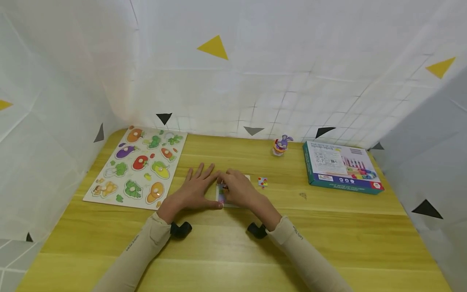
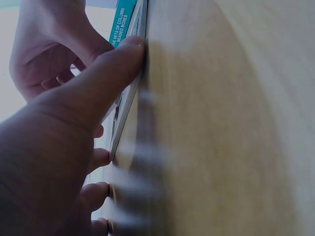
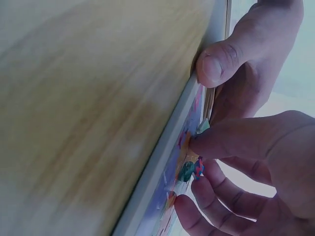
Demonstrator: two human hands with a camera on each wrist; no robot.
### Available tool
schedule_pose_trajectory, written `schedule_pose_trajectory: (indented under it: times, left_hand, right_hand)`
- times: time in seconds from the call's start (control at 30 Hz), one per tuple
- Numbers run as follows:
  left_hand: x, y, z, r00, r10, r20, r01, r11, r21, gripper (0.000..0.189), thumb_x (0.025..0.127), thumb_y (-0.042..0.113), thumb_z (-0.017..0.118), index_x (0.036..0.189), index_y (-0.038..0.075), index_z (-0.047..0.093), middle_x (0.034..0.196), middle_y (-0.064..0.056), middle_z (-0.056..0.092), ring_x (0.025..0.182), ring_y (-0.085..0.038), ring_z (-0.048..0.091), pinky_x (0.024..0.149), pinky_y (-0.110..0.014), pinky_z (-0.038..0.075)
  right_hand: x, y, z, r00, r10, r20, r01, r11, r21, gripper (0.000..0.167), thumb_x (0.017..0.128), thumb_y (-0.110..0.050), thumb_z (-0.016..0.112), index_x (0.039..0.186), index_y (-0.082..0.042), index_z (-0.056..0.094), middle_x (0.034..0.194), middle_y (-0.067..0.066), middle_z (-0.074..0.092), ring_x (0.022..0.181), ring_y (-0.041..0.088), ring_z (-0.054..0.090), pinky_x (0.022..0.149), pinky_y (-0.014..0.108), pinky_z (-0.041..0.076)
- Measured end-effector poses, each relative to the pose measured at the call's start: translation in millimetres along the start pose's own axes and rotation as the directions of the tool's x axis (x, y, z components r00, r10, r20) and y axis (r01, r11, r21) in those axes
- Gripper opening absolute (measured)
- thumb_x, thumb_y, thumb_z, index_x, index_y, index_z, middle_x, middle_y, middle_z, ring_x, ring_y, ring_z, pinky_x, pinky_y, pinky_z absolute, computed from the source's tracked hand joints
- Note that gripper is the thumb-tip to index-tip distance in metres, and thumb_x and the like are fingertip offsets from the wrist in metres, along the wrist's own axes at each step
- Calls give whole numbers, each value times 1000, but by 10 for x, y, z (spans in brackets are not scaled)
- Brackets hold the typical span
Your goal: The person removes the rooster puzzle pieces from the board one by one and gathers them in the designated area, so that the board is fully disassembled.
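Note:
A small framed jigsaw puzzle [image 1: 221,196] lies on the table, its colourful picture largely covered by the hands. My left hand [image 1: 197,190] lies spread at its left side, thumb along the near edge and fingers extended; in the left wrist view the thumb [image 2: 106,73] touches the rim. Over the board, my right hand [image 1: 238,190] has curled fingers and pinches a small jigsaw piece [image 3: 199,168] against the picture; the fingers partly hide that piece. One loose jigsaw piece [image 1: 263,182] rests on the table just right of the board.
A vegetable peg puzzle board [image 1: 146,174] lies at the left. Toward the back stands a small purple rabbit figure [image 1: 281,146]. A boxed bead set [image 1: 341,166] sits at the right. White sheeting [image 1: 277,81] encloses the wooden table [image 1: 219,251].

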State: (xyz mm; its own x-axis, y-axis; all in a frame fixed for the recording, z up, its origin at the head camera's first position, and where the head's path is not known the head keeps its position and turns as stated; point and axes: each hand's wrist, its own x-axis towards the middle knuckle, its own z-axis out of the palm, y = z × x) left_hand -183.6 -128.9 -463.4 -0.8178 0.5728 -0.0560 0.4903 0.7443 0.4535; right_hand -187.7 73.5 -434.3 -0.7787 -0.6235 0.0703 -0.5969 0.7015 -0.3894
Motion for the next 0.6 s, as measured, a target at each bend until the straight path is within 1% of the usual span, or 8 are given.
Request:
schedule_pose_trajectory:
  times: [0.23, 0.47, 0.6]
  left_hand:
    - [-2, -14, 6, 1000, 0, 4, 0, 1000, 0, 103, 82, 69, 69, 161, 19, 25, 166, -13, 9, 150, -42, -3, 114, -66, -4]
    - [2, -9, 11, 1000, -7, 6, 7, 1000, -2, 104, 80, 69, 70, 161, 22, 26, 167, -12, 8, 150, -41, -4, 115, -65, -5]
    - [2, -16, 21, 1000, -11, 11, 11, 1000, 0, 102, 80, 71, 69, 161, 25, 26, 167, -12, 6, 150, -41, -5, 115, -65, -5]
  right_hand:
    - [-20, -3, 19, 999, 1, -54, -1, 1000, -2, 27, 82, 1, 75, 107, -8, 69, 89, 6, 60, 76, 17, 55, 64, 31, 47]
    - [-30, -22, 7, 998, 26, -59, -26, 1000, 5, 31, 78, -7, 85, 104, -9, 70, 88, 7, 59, 76, 17, 52, 64, 32, 46]
    - [-43, -35, 10, 998, 16, -56, -15, 1000, 2, 29, 79, -8, 85, 103, -10, 69, 87, 6, 58, 74, 17, 51, 63, 32, 45]
